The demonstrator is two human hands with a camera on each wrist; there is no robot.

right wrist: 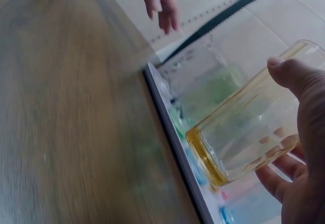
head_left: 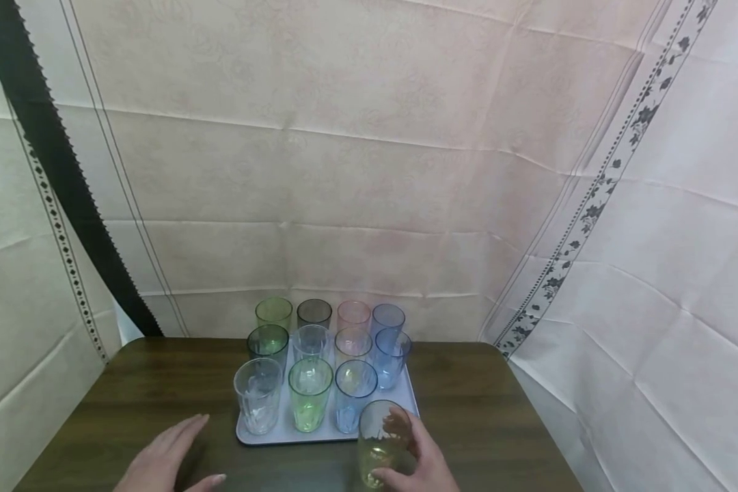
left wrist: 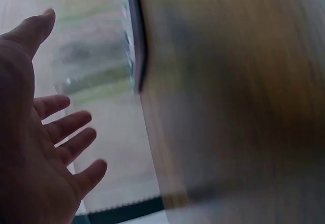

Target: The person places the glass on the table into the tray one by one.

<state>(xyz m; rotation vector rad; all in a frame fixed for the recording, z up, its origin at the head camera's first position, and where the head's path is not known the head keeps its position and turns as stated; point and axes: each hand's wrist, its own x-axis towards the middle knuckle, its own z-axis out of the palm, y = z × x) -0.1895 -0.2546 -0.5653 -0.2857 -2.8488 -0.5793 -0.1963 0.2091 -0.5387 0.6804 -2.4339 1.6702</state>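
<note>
A yellow-tinted drinking glass (right wrist: 244,127) is gripped in my right hand (head_left: 427,456), thumb on one side and fingers round the other. In the head view this glass (head_left: 378,437) is held upright just off the near right corner of a white tray (head_left: 283,437). Several tinted glasses stand on the tray in rows, among them a clear glass (head_left: 259,396), a green glass (head_left: 310,396) and a blue glass (head_left: 355,396) at the front. My left hand (head_left: 166,458) is held over the table left of the tray, fingers extended and apart, touching nothing.
The tray rests on a dark wooden table (head_left: 467,410), towards its far edge. Pale patterned cloth (head_left: 344,171) hangs behind the table and on both sides. A dark strip (head_left: 67,150) runs down the cloth at the left.
</note>
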